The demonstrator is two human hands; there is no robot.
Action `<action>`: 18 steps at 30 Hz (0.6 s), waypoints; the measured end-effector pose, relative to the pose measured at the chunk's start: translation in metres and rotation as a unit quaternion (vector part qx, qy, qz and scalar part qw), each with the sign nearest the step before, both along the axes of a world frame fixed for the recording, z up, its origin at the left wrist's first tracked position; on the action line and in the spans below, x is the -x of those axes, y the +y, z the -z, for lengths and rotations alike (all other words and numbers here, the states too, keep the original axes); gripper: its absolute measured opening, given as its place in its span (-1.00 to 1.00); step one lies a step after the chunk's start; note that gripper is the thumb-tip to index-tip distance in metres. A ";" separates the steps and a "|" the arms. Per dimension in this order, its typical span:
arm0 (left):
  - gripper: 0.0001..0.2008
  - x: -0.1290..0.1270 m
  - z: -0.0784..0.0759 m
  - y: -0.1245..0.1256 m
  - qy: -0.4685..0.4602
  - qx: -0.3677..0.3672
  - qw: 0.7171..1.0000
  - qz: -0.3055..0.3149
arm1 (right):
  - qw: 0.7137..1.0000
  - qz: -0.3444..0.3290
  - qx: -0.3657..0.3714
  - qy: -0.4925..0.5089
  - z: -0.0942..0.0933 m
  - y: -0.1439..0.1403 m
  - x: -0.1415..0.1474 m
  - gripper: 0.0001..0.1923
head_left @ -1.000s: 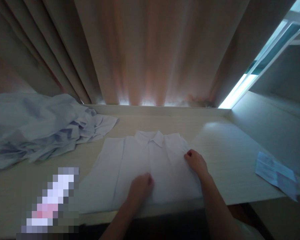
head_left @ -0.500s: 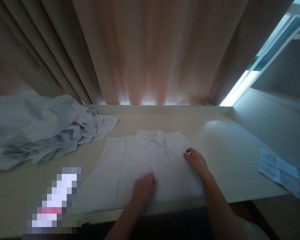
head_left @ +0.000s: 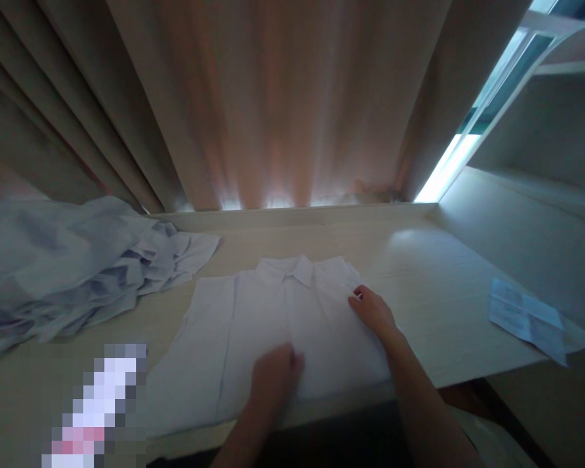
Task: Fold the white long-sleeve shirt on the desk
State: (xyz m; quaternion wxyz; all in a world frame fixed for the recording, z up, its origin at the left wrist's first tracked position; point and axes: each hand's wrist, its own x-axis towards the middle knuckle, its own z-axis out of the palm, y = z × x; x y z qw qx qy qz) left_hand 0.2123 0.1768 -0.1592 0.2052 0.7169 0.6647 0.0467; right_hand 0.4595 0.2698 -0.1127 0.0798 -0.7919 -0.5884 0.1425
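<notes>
A white collared shirt lies front up on the table, its collar toward the curtain and its sides folded in. Over the lower part of its front placket, my left hand is closed and slightly blurred; whether cloth is between its fingers is hidden. At the shirt's right edge, below the shoulder, my right hand pinches the fabric between thumb and forefinger.
A heap of crumpled white cloth fills the table's left side. A pixelated pale object lies at front left. A creased paper sheet rests near the right edge, beside a white panel. Brown curtains hang behind.
The view has shifted slightly, so most things appear further left. My left hand has moved slightly down over the shirt front. My right hand keeps its place at the shirt's edge.
</notes>
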 end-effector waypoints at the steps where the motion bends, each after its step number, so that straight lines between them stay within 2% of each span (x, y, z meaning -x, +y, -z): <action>1: -0.67 0.000 0.000 0.000 0.008 0.005 1.000 0.005 | 1.000 -0.002 0.001 0.001 0.000 0.000 0.000 -0.76; 6: -0.72 -0.001 -0.001 0.001 0.006 0.006 1.000 0.013 | 1.000 -0.008 -0.007 -0.003 0.002 0.000 0.000 -0.81; 12: -0.67 -0.003 0.001 -0.002 0.012 -0.011 1.000 0.016 | 1.000 -0.007 -0.006 -0.014 0.004 0.001 0.000 -0.76; 18: -0.72 -0.001 0.005 -0.002 0.001 -0.017 1.000 0.022 | 1.000 -0.011 -0.010 -0.012 0.005 0.000 -0.001 -0.73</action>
